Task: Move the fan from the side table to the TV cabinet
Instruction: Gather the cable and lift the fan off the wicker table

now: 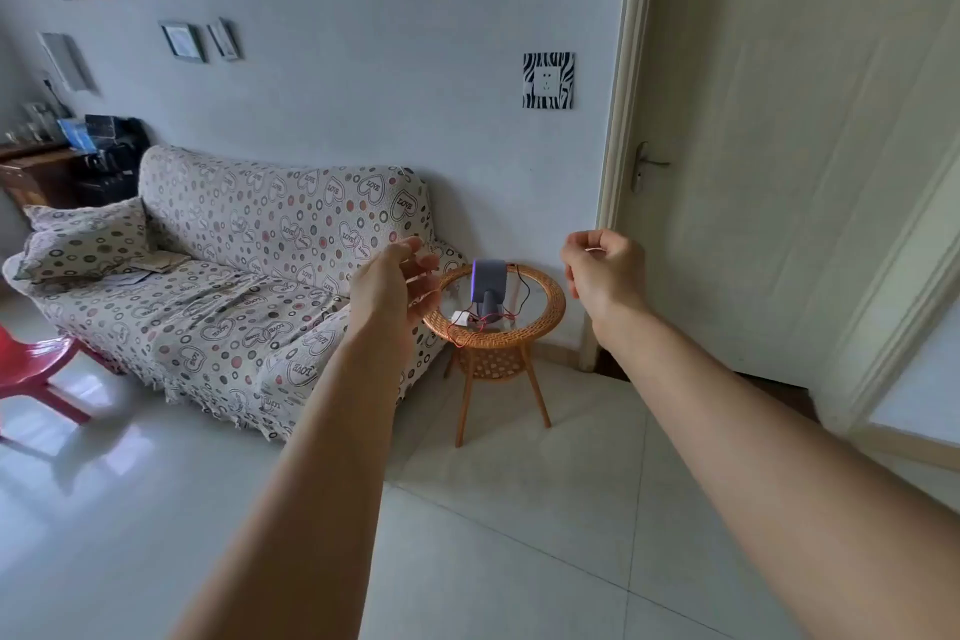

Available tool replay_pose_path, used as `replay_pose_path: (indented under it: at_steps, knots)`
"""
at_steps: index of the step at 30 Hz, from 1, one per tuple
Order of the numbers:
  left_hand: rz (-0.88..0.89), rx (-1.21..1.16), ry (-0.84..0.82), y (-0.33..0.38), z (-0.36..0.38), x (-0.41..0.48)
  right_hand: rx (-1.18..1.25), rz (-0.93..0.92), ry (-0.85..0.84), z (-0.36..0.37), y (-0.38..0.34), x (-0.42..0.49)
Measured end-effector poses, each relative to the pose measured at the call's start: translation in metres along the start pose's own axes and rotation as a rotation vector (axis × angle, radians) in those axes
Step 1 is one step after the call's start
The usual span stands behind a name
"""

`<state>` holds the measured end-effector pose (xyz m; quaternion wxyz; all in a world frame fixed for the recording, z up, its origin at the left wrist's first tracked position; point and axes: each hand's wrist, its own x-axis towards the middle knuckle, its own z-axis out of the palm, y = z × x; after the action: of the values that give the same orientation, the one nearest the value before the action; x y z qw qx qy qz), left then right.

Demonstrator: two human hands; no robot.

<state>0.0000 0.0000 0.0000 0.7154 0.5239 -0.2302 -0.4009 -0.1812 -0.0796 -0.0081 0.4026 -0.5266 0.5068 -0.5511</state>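
A small grey-purple fan (489, 287) stands upright on the round wicker side table (545, 322) with a glass top, beside the sofa. A thin red cable (470, 335) and a small white plug lie on the glass and trail over the table's front rim. My left hand (397, 278) is raised in front of the table's left side, fingers apart, holding nothing. My right hand (602, 270) hovers to the right of the table with its fingers curled in and nothing in them. Neither hand touches the fan. No TV cabinet shows in this view.
A patterned sofa (234, 276) with a cushion runs along the wall at left. A red plastic chair (36, 369) stands at far left. A closed cream door (753, 146) is right of the table. A dark cabinet (47, 172) with clutter is at the back left. Pale tiled floor lies ahead.
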Motion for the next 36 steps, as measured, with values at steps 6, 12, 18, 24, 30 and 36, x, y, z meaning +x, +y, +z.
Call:
replay_pose_path:
  at_steps: [6, 12, 18, 24, 30, 36]
  knots:
    - [-0.044, -0.033, 0.015, -0.017, 0.011, 0.048, 0.038, 0.015, 0.003, 0.025, 0.025, 0.042]
    - [-0.103, -0.05, 0.02, -0.028, 0.019, 0.122, 0.031, 0.056, -0.009, 0.073, 0.05, 0.103]
    - [-0.175, -0.029, 0.072, -0.034, 0.014, 0.216, -0.006, 0.128, -0.021, 0.133, 0.074, 0.174]
    - [-0.232, -0.008, 0.076, -0.055, 0.011, 0.298, -0.046, 0.198, -0.029, 0.175, 0.107, 0.231]
    - [-0.33, -0.016, 0.05, -0.092, 0.02, 0.357, -0.076, 0.285, -0.037, 0.2, 0.145, 0.274]
    - [-0.401, -0.011, 0.071, -0.129, 0.033, 0.412, -0.129, 0.349, -0.099, 0.223, 0.183, 0.321]
